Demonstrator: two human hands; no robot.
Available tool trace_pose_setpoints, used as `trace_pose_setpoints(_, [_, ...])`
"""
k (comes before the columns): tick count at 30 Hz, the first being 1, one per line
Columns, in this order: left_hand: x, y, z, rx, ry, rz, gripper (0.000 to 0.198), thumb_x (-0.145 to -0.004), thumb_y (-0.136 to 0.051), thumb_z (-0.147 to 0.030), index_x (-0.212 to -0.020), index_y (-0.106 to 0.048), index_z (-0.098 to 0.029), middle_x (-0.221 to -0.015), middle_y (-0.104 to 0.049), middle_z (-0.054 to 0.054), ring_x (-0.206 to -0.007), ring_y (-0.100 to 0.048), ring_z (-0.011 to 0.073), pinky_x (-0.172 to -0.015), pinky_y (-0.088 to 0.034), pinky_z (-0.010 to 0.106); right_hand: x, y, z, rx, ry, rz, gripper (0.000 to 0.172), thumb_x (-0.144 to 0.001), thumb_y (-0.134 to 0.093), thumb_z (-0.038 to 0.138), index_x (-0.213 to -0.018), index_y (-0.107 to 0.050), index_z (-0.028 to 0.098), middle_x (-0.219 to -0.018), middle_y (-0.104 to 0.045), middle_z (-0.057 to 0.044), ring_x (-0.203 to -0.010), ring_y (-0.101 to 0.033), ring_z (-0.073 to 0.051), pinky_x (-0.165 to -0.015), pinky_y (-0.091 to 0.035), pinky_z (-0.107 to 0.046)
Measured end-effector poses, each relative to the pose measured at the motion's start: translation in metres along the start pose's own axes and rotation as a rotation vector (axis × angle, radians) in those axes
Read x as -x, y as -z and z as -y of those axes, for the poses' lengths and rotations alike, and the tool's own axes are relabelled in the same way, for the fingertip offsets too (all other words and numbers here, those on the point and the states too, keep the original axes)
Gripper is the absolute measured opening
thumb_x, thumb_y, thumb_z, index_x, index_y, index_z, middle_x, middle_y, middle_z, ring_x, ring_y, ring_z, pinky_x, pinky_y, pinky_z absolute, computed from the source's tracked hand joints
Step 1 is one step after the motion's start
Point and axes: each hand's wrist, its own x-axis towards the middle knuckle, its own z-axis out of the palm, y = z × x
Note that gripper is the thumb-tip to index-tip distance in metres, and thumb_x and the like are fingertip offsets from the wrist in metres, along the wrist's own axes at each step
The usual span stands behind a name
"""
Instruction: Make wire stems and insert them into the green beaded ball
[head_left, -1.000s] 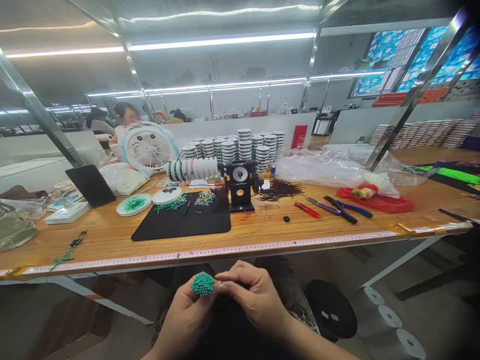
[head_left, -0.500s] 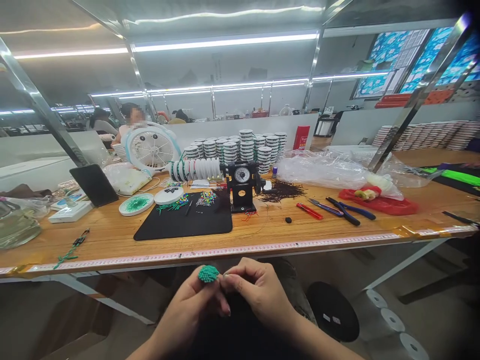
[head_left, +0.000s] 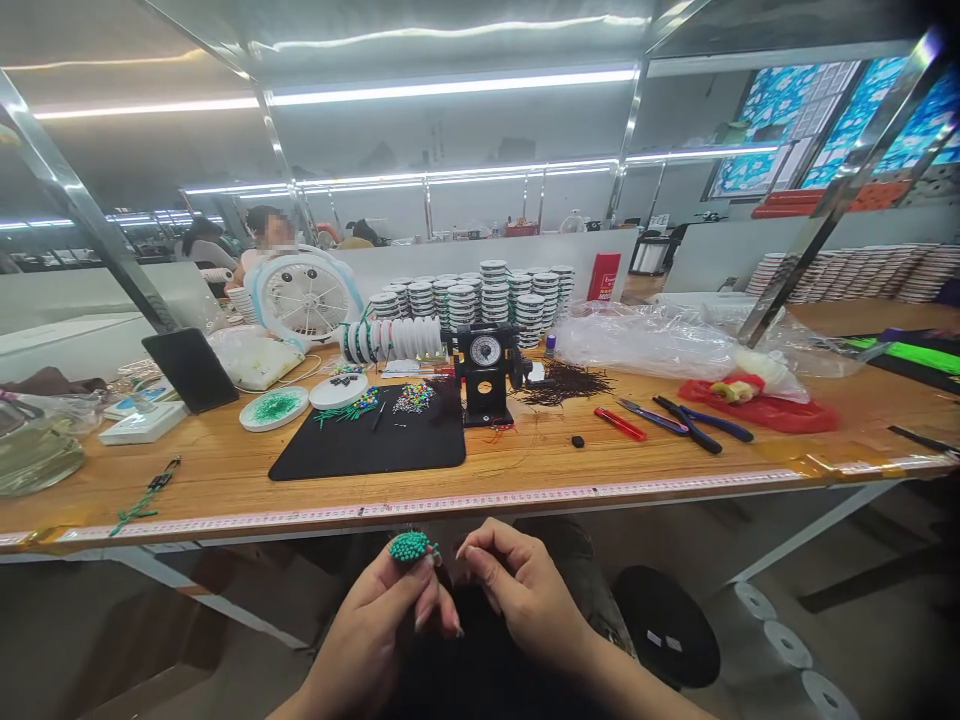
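Below the table's front edge, over my lap, my left hand point(head_left: 382, 625) pinches a small round cluster of green beads point(head_left: 409, 546) between thumb and fingertips. My right hand point(head_left: 517, 590) is just to the right of the cluster, with its fingers curled and thumb and forefinger pinched together; whatever they hold is too thin to make out. A small gap separates the right fingertips from the beads.
The wooden table point(head_left: 225, 470) carries a black mat point(head_left: 375, 445) with loose beads, a black winding device with a dial point(head_left: 484, 375), white spools point(head_left: 480, 295), a fan point(head_left: 300, 295), pliers point(head_left: 690, 420), a red tray point(head_left: 757, 410) and plastic bags. Other people sit at the far left.
My right hand has drawn slightly right, away from the green cluster it was touching. The left hand's fingers have spread a little under the cluster.
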Motion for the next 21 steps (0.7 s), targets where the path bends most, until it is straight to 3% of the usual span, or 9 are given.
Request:
trace_pose_setpoints(3, [0.001,-0.003,-0.002,0.075,-0.010,0.021,0.026,-0.085,-0.050,-0.026,-0.062,-0.042,-0.018,-0.049,-0.040,-0.004,-0.046,-0.041,0.0106,-0.051,-0.040,0.024,0.001,0.002,-0.004,-0.190,-0.062,0.117,0.023,-0.086,-0.052,0.035,-0.084,-0.055,0.013,-0.066,-0.050,0.001,-0.044,-0.032,-0.002,-0.041,-0.023,-0.018])
trace_pose_setpoints(8, [0.001,-0.004,-0.003,0.199,-0.034,-0.037,0.022,-0.081,-0.050,-0.018,-0.062,-0.040,-0.018,-0.053,-0.025,-0.007,-0.041,-0.022,0.0070,-0.035,-0.029,0.019,0.005,0.001,-0.003,-0.287,-0.055,0.243,0.024,-0.085,-0.053,0.036,-0.082,-0.054,0.012,-0.068,-0.051,0.000,-0.043,-0.034,-0.002,-0.040,-0.022,-0.017])
trace_pose_setpoints(15, [-0.001,-0.001,-0.003,0.197,-0.023,-0.040,0.029,-0.083,-0.048,-0.020,-0.059,-0.032,-0.019,-0.052,-0.023,-0.008,-0.042,-0.017,0.0061,-0.032,-0.024,0.017,0.003,0.002,0.004,-0.176,-0.045,0.346,0.028,-0.088,-0.048,0.038,-0.079,-0.054,0.012,-0.059,-0.041,0.004,-0.045,-0.031,-0.003,-0.042,-0.022,-0.018])
trace_pose_setpoints(21, [0.000,-0.003,-0.004,0.165,-0.006,-0.049,0.026,-0.083,-0.051,-0.022,-0.061,-0.036,-0.019,-0.049,-0.023,-0.009,-0.038,-0.014,0.0050,-0.031,-0.022,0.016,-0.002,0.003,0.009,-0.048,0.012,0.337,0.027,-0.090,-0.045,0.035,-0.079,-0.055,0.012,-0.064,-0.046,0.002,-0.050,-0.036,-0.003,-0.049,-0.028,-0.018])
